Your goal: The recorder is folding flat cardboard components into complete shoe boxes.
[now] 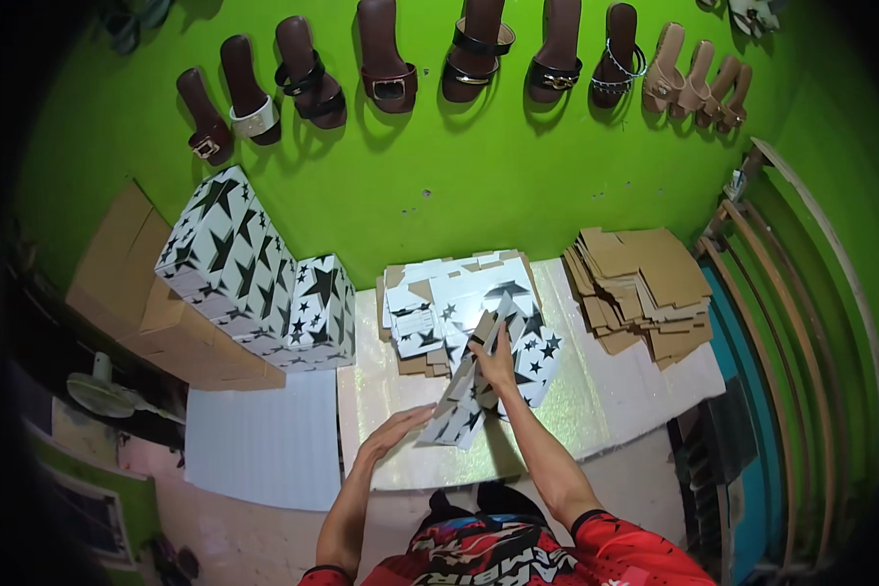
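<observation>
A white cardboard box blank printed with black stars point(451, 422), partly folded, stands tilted over the table in front of me. My right hand point(496, 363) is closed on its upper right edge, thumb and fingers gripping the card. My left hand point(398, 432) is open, fingers stretched toward the blank's lower left edge; whether the fingertips touch it I cannot tell. Behind the blank lies a pile of flat star-printed box blanks point(469, 283). Another star-printed piece point(541, 363) shows to the right of my right hand, partly covered by it.
Plain brown cardboard blanks point(645, 278) are piled at the right of the table point(645, 400). Star-printed boxes point(227, 269) stand stacked at the left, beside brown cartons point(181, 332). Sandals point(388, 59) hang along the green wall. A wooden rack point(786, 313) stands far right.
</observation>
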`<state>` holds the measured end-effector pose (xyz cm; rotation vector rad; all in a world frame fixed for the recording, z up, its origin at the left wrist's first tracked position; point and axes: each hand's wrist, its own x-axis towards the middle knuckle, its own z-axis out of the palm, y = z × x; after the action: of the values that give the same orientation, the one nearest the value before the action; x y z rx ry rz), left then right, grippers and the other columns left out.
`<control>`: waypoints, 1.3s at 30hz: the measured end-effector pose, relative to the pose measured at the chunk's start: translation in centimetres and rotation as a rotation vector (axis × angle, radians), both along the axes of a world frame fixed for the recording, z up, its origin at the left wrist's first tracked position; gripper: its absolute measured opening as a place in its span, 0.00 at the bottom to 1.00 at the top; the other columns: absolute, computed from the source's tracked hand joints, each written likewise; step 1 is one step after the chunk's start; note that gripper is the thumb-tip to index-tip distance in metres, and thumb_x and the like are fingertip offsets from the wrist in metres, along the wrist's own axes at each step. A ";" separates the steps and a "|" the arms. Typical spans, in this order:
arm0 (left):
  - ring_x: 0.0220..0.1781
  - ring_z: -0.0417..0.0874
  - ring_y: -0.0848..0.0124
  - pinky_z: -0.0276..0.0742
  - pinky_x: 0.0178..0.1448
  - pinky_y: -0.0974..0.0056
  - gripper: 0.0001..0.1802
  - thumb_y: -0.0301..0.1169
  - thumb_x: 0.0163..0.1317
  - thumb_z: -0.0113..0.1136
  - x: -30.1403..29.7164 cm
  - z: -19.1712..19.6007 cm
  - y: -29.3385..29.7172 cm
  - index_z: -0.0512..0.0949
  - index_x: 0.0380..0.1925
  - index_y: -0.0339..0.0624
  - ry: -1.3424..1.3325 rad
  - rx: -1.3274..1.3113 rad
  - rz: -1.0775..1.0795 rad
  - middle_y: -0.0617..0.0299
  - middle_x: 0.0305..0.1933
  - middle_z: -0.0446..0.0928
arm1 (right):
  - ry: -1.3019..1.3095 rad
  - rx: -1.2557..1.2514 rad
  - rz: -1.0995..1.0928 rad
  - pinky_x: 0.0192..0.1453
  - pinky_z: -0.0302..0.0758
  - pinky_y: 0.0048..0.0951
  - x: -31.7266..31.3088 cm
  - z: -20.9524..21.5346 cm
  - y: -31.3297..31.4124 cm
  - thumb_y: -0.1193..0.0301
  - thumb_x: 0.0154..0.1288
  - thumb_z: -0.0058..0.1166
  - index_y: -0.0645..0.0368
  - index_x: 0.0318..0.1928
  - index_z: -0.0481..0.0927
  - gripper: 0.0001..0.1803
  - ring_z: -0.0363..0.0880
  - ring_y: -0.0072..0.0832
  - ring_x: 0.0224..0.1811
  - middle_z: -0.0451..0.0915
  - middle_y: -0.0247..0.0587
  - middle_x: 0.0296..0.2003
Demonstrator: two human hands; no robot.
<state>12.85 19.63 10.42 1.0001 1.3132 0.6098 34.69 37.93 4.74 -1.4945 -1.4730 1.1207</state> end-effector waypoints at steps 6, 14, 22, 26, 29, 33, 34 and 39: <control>0.63 0.83 0.60 0.74 0.70 0.59 0.47 0.65 0.66 0.65 1.6 -2.8 0.0 0.78 0.69 0.33 0.032 -0.050 0.143 0.49 0.63 0.83 | -0.112 0.324 -0.049 0.65 0.78 0.45 0.4 -3.6 -6.1 0.71 0.73 0.51 0.63 0.83 0.52 0.41 0.82 0.57 0.64 0.75 0.68 0.68; 0.60 0.88 0.50 0.81 0.66 0.51 0.54 0.77 0.53 0.65 1.9 0.6 -2.4 0.82 0.66 0.44 0.475 0.170 -0.073 0.44 0.55 0.88 | -0.071 0.357 0.058 0.64 0.77 0.49 0.6 5.5 -14.5 0.72 0.76 0.41 0.67 0.83 0.49 0.39 0.83 0.64 0.58 0.78 0.73 0.63; 0.44 0.89 0.40 0.83 0.53 0.44 0.27 0.56 0.70 0.57 -1.6 -0.3 -6.4 0.91 0.43 0.45 0.690 0.353 0.225 0.42 0.39 0.88 | -0.138 0.234 0.105 0.50 0.81 0.48 -0.2 6.8 -18.2 0.75 0.72 0.45 0.50 0.84 0.56 0.40 0.86 0.60 0.44 0.84 0.66 0.46; 0.41 0.89 0.42 0.82 0.49 0.46 0.28 0.54 0.69 0.60 -6.0 0.4 -7.4 0.89 0.35 0.36 0.821 0.335 0.404 0.42 0.34 0.88 | -0.297 0.177 0.230 0.61 0.80 0.41 0.6 8.4 -18.9 0.75 0.70 0.47 0.47 0.80 0.66 0.37 0.87 0.51 0.55 0.83 0.65 0.57; 0.42 0.89 0.43 0.83 0.50 0.47 0.26 0.52 0.66 0.62 -7.9 -0.7 -8.7 0.89 0.38 0.35 0.740 0.392 0.415 0.44 0.37 0.89 | -0.302 0.106 0.362 0.63 0.80 0.38 0.6 8.8 -18.4 0.77 0.69 0.45 0.46 0.78 0.69 0.37 0.87 0.45 0.56 0.85 0.59 0.57; 0.38 0.91 0.58 0.82 0.47 0.55 0.23 0.45 0.63 0.66 -9.2 -3.8 -11.6 0.88 0.44 0.34 0.618 0.371 0.448 0.45 0.33 0.88 | -0.236 -0.001 0.555 0.63 0.79 0.36 -1.8 9.7 -18.8 0.78 0.67 0.43 0.48 0.79 0.68 0.38 0.86 0.41 0.59 0.86 0.55 0.57; 0.40 0.88 0.66 0.81 0.47 0.61 0.24 0.42 0.62 0.69 -9.5 -4.0 -11.9 0.88 0.47 0.31 0.606 0.267 0.409 0.49 0.34 0.88 | -0.197 0.008 0.586 0.64 0.79 0.36 -2.4 9.7 -19.0 0.78 0.67 0.43 0.49 0.79 0.67 0.38 0.86 0.40 0.60 0.86 0.55 0.58; 0.47 0.85 0.68 0.79 0.55 0.64 0.28 0.42 0.65 0.70 -11.1 -3.7 -14.6 0.85 0.56 0.29 0.364 0.259 0.646 0.54 0.46 0.88 | -0.081 0.051 0.636 0.66 0.77 0.37 -7.8 10.1 -19.6 0.77 0.70 0.46 0.51 0.81 0.64 0.37 0.84 0.39 0.62 0.83 0.57 0.62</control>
<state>1.80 4.99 6.73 0.9109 1.9411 1.1474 26.85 18.34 14.86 -1.0623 -2.0960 1.3737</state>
